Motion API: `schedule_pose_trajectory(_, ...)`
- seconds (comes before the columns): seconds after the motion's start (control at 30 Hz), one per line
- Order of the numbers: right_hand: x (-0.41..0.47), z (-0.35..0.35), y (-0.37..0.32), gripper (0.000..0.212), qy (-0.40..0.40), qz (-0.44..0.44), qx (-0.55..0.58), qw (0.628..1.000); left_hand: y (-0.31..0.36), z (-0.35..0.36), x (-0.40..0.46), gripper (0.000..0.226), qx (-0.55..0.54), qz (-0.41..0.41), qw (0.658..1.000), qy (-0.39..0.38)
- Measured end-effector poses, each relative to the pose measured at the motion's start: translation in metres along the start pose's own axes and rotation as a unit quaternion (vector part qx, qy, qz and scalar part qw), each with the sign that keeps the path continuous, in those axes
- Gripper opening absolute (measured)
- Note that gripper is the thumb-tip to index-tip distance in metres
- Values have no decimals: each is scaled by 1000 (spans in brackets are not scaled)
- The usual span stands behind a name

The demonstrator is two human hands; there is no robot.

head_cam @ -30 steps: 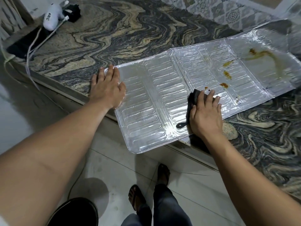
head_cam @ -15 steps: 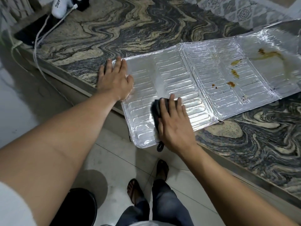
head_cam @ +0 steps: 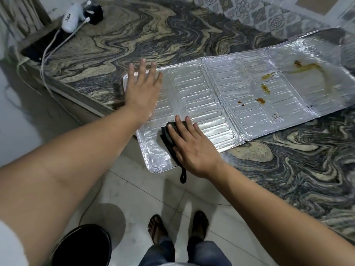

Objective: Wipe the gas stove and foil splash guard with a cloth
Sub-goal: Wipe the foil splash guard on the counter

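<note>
A folded-out silver foil splash guard (head_cam: 226, 96) with embossed oblong ribs lies flat on the swirled grey-and-beige marble surface (head_cam: 172, 35), running from the surface's near edge toward its far right; the guard's near-left corner hangs past that edge, over the pale tiled floor (head_cam: 134, 189). The left hand (head_cam: 143, 89) lies palm down on the guard's left end, fingers straight and slightly spread, fingertips reaching its far edge. The right hand (head_cam: 192, 148) presses flat on a small black cloth (head_cam: 169, 139) at the guard's near-left part, fingers straight and close together; the cloth shows to the left of the palm, and its black loop hangs below the guard's near edge. Brown grease stains (head_cam: 266, 88) dot the middle panel, and a longer brown smear (head_cam: 307, 67) marks the right panel. At the far-left corner of the surface sit a white handheld appliance (head_cam: 72, 18) with a white cable (head_cam: 50, 50), a flat black device (head_cam: 40, 47) and a small black object (head_cam: 95, 11). On the floor below are the person's sandalled feet (head_cam: 177, 227) and a round black object (head_cam: 84, 246).
</note>
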State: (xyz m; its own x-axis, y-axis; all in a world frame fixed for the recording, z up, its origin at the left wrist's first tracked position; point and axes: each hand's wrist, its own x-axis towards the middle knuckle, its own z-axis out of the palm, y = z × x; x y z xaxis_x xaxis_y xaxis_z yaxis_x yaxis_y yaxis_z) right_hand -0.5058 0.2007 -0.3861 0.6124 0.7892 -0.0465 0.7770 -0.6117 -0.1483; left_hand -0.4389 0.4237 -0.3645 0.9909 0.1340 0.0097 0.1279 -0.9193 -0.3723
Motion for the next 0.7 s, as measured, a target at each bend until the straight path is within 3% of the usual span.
schedule_pose_trajectory(0.07, 0, -1, 2, 60, -3, -6, 1, 1000, 15, -9, 8, 75, -111, -17, 994, -12)
schedule_pose_trajectory(0.17, -1, -2, 5, 61, -12, -20, 8, 1000, 45, -21, 22, 73, -296, -4, 954, -43)
schedule_pose_trajectory(0.23, -3, -2, 6, 60, -13, -31, 13, 999, 66, -28, 30, 74, -346, 8, 936, -67)
schedule_pose_trajectory(0.37, -12, -2, 13, 59, -8, -64, 14, 998, 86, -19, 33, 75, -297, 51, 948, -107)
schedule_pose_trajectory(0.7, -25, -12, 57, 62, -52, -87, 14, 995, 90, -4, 26, 72, -240, 52, 967, -65)
